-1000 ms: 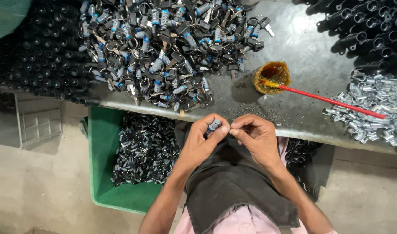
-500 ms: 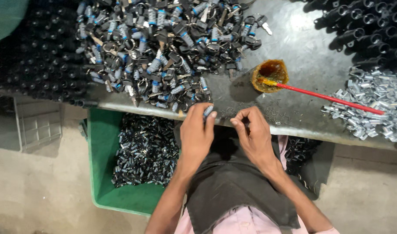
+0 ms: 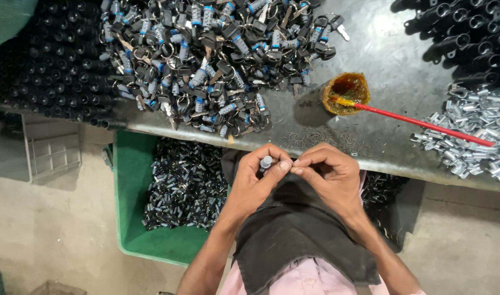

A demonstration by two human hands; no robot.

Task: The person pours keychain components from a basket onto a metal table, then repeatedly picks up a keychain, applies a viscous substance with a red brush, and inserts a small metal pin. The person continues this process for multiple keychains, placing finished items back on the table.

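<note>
The small grey lock cylinder (image 3: 266,162) sits just below the table's edge, at the centre of the view, pinched upright in the left hand (image 3: 258,180). The right hand (image 3: 329,177) meets it from three o'clock, fingertips pressed together at the cylinder's side; whether they nip some tiny part I cannot tell. At six o'clock, a dark cloth (image 3: 293,235) over the lap. At nine o'clock, the green crate (image 3: 127,207) is well filled with dark finished-looking pieces. At twelve o'clock, on the metal table (image 3: 392,60), a big heap of keys and cylinders (image 3: 206,60) still waits, so plenty seems left. At one o'clock, the orange grease pot (image 3: 345,93) with a red brush (image 3: 425,123). Half a second ago the hands were apart at the table edge; now they've drawn back and joined.
</note>
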